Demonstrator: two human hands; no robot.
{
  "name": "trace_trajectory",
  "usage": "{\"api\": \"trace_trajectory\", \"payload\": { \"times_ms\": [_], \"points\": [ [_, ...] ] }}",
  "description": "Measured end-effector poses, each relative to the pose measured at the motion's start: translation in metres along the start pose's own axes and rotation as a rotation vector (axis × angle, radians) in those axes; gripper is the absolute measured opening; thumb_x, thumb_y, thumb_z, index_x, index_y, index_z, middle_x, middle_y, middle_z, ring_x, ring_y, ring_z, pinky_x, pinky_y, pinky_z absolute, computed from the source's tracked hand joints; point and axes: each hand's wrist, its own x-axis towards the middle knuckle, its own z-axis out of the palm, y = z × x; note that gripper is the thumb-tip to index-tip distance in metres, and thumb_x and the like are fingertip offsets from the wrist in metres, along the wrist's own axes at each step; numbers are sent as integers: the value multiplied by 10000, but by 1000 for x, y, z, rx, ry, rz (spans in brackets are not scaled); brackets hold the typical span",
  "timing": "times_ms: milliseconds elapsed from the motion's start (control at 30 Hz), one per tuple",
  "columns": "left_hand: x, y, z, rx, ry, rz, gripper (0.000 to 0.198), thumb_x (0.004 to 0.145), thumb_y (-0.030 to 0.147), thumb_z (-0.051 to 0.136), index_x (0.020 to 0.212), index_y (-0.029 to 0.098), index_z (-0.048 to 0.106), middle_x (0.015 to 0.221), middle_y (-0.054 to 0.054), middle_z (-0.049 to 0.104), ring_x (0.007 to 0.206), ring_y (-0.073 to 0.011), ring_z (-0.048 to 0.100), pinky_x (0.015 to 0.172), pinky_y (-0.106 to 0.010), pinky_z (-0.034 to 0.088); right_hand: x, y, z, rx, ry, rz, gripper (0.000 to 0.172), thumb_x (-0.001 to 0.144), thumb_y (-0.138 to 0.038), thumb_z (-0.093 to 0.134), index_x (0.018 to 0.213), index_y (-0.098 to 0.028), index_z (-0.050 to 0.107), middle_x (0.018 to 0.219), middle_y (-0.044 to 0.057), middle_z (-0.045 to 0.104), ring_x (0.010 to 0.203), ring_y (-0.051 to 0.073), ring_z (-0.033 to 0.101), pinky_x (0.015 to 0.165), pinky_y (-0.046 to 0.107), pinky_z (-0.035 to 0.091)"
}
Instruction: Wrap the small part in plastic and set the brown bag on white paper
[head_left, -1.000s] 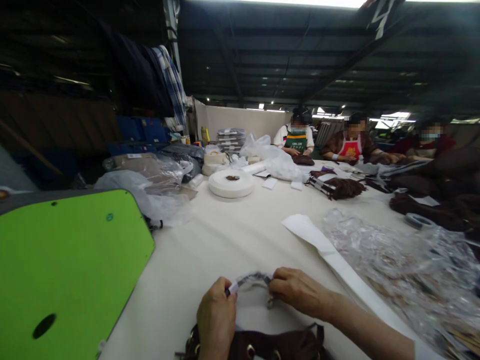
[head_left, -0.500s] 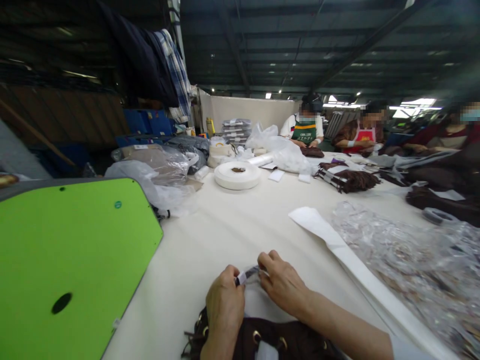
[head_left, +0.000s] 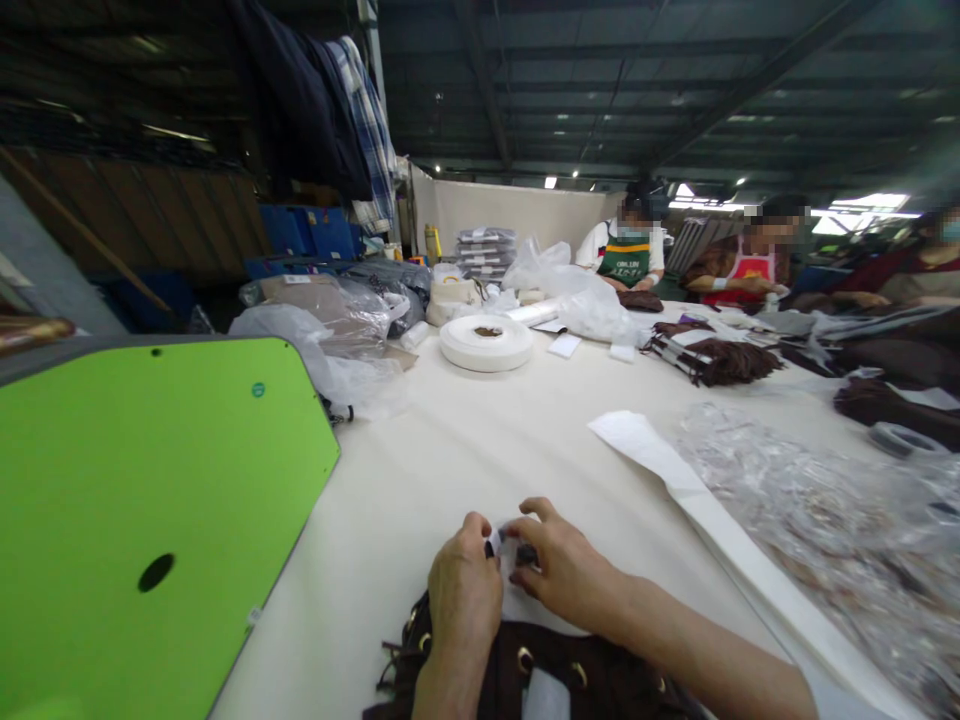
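Faintly, pale lettering crosses a dark-green cloth apron (head_left: 628, 262) on a co-worker at upper right, too small to read surely; a round green sticker (head_left: 258, 390) on the flat lime-green board (head_left: 127, 470) at left carries a mark equally illegible. At left of centre, a clear plastic bag (head_left: 352, 335) wraps taupe goods, and blue boxes (head_left: 334, 232) stand at upper left, contents hidden.

At bottom centre, above the off-white bench (head_left: 390, 520), the left hand (head_left: 465, 590) pinches a dark, plastic-wrapped strap with a white band (head_left: 493, 543) between thumb and fingers. The right hand (head_left: 574, 565) curves its fingers around a dark piece of it, thumb parted; whether they grip, I cannot tell. A dark-brown fabric bag with gold eyelets (head_left: 551, 648) lies just below both hands.
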Motion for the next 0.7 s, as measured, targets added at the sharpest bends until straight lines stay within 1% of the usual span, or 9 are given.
{"api": "trace_trajectory", "payload": {
  "times_ms": [67,167,233,300,400,467,600,633,700],
  "points": [
    [0,0,0,1,3,2,232,750,87,581,925,227,520,820,-8,667,832,-165,622,640,-233,353,0,4,-2,28,-30,-59,383,700,-37,595,1056,-176,619,1187,116,537,994,207,577,884,305,434],
    [-2,0,-1,7,3,7,239,754,72,563,930,229,524,827,-7,666,849,-162,620,650,-230,353,3,10,-5,62,-57,-111,317,730,-70,608,1024,-186,631,1039,75,617,978,200,580,866,290,438],
    [-2,0,-2,13,1,12,248,756,51,536,932,226,528,834,-11,666,854,-161,619,659,-231,354,5,14,-6,54,-48,-116,298,740,-124,637,1031,-184,615,1051,73,606,954,196,587,839,287,446],
    [-3,1,-2,19,-1,15,261,756,35,514,936,224,533,842,-13,668,852,-163,619,663,-233,355,6,16,-5,31,-23,-117,315,734,-158,659,1040,-180,587,1040,70,594,912,190,590,801,286,453],
    [-2,0,-3,26,4,-2,263,757,25,503,931,218,545,846,-18,673,847,-164,620,666,-232,357,5,20,-1,13,15,-106,340,712,-161,674,1028,-173,550,979,55,590,844,183,584,745,286,456],
    [-1,0,-3,27,12,-21,232,764,37,508,907,214,557,822,-23,675,828,-164,621,659,-233,357,4,23,2,21,31,-126,324,698,-135,672,996,-177,552,996,54,577,837,172,579,741,277,455],
    [1,0,-3,17,24,-48,172,787,76,504,861,211,581,774,-30,671,777,-167,618,639,-240,355,1,28,7,7,36,-278,258,709,-84,633,939,-197,606,1107,66,531,794,137,592,735,259,468],
    [1,1,-4,12,27,-52,170,789,80,502,861,210,585,775,-33,671,774,-167,616,639,-241,355,1,29,8,-1,39,-309,227,722,-89,627,920,-199,619,1103,66,537,793,138,596,733,259,471],
    [1,1,-4,3,32,-55,168,790,81,504,860,205,592,778,-39,672,771,-169,613,641,-243,354,0,29,8,4,39,-358,155,740,-104,632,870,-189,631,1022,59,582,816,154,601,734,255,473]
  ]
}}
